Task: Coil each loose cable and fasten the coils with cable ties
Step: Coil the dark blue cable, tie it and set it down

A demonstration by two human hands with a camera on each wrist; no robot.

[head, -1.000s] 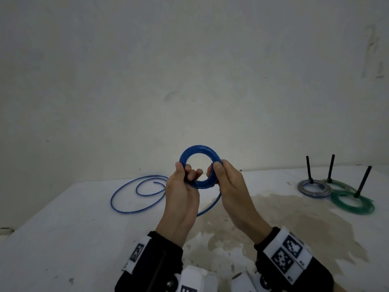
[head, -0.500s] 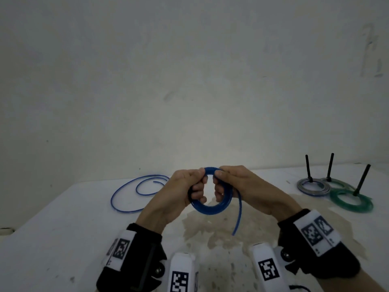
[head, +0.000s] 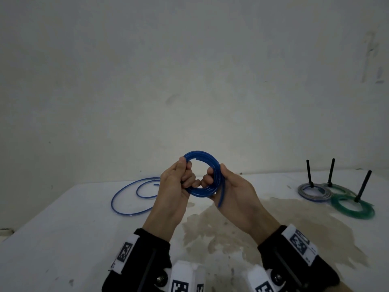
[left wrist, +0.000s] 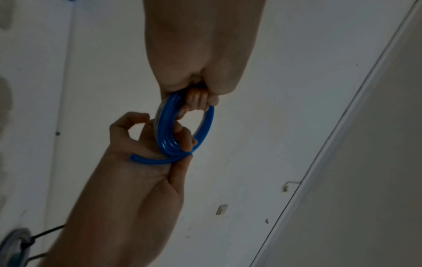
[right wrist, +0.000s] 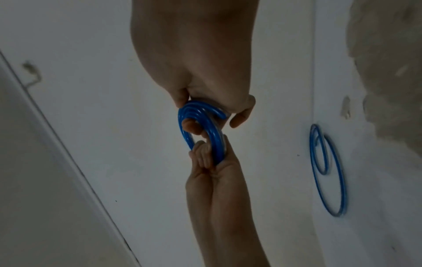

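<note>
Both hands hold a small coil of blue cable [head: 202, 157] upright above the white table [head: 63, 239]. My left hand [head: 181, 178] grips the coil's left side with fingers curled through the ring. My right hand [head: 219, 182] grips the right side, and a short loose end [head: 221, 197] hangs down across its palm. The left wrist view shows the blue coil [left wrist: 200, 133] between the two hands, its tail [left wrist: 146, 159] lying over the right palm. The right wrist view shows the same coil [right wrist: 205, 126] edge-on. A second blue cable [head: 130, 197] lies loose on the table to the left.
At the far right of the table lie a grey coil [head: 313, 191] and two green coils [head: 353, 208], each with a black cable tie [head: 363, 187] standing up from it. A brownish stain [head: 263, 224] spreads over the table's middle. A plain wall stands behind.
The coil has turned from lying tilted low between my hands to standing upright and higher. The hanging tail has shortened and now lies against my right palm.
</note>
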